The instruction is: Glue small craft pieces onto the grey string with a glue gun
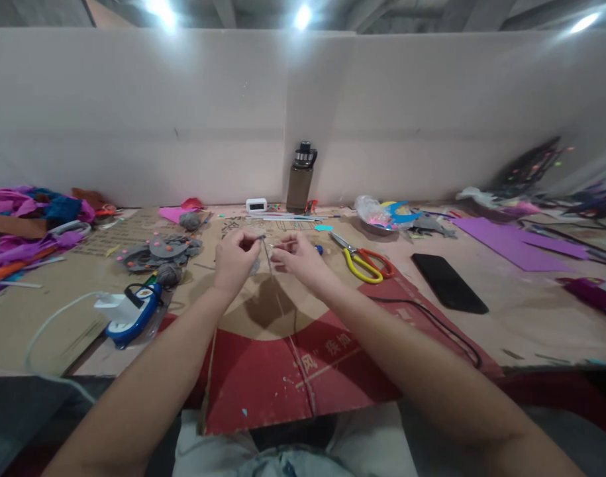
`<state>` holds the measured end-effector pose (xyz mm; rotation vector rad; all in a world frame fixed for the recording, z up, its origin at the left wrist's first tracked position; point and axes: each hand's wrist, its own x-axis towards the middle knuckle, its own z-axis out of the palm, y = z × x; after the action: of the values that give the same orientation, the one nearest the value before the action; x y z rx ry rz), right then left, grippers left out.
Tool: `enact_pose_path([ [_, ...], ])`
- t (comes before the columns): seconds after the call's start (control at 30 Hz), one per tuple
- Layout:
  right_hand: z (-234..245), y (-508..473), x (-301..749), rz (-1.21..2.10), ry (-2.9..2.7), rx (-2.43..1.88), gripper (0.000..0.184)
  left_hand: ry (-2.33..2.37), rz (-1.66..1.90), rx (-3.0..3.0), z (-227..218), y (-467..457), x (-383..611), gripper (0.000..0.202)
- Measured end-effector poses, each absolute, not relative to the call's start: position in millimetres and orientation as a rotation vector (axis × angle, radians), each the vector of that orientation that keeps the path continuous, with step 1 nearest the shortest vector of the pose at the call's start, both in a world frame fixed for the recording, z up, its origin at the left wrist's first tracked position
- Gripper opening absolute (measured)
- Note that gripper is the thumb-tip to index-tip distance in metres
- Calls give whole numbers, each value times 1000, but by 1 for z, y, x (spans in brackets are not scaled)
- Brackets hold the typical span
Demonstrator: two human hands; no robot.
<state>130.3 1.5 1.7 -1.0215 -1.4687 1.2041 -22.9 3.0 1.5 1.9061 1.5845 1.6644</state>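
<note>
My left hand [236, 260] is closed in a pinch, with a strand of grey yarn [277, 296] at its fingertips. From there the yarn runs down over the cardboard [223, 377] towards my lap. Close on the right, my right hand [300, 258] has its fingers curled together beside the strand. What lies between those fingers is too small to make out. Yellow-and-red-handled scissors [363, 262] rest just right of my right hand. To the left of my hands lie grey felt pieces with pink dots [158, 253] and a ball of grey yarn [169, 275].
A blue-and-white power strip [136, 318] with a white cable stands at left. A dark bottle [301, 179] and a small white clock [256, 205] are at the back. On the right lie a black phone [449, 282], purple sheets [506, 244] and a bowl of scraps [377, 224].
</note>
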Motion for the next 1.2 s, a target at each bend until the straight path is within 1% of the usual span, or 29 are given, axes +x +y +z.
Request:
enact_pose_path([
  [0.03,3,1,122,1330,-1428,-967,30,1603,1643,1931,2,3,-23,7],
  [0.07,3,2,115,1361,-1410,-954,30,1610,1623,1919,2,3,-23,7],
  [0.1,3,3,110,1309,-1419,-969,27,1601,1604,1876,3,3,-22,7],
  [0.23,1,11,108,840,-1569,-1008,9,1434,1547,1586,5,4,-19,12],
  [0.3,0,14,112,693,-1621,-982,4,1323,1550,1472,5,5,-18,15],
  [0.43,-1,17,117,535,-1678,-974,8,1173,1550,1393,3,6,-16,23],
  [0.63,-1,16,121,395,-1743,-976,13,1118,1521,1409,0,6,-16,20],
  [0.83,1,14,123,354,-1791,-984,17,1182,1495,1418,3,4,-14,20],
  [1.0,1,12,120,333,-1839,-998,26,1199,1527,1456,5,2,-13,17],
  [1.2,1,14,119,352,-1854,-1033,26,1171,1545,1445,4,3,-13,17],
])
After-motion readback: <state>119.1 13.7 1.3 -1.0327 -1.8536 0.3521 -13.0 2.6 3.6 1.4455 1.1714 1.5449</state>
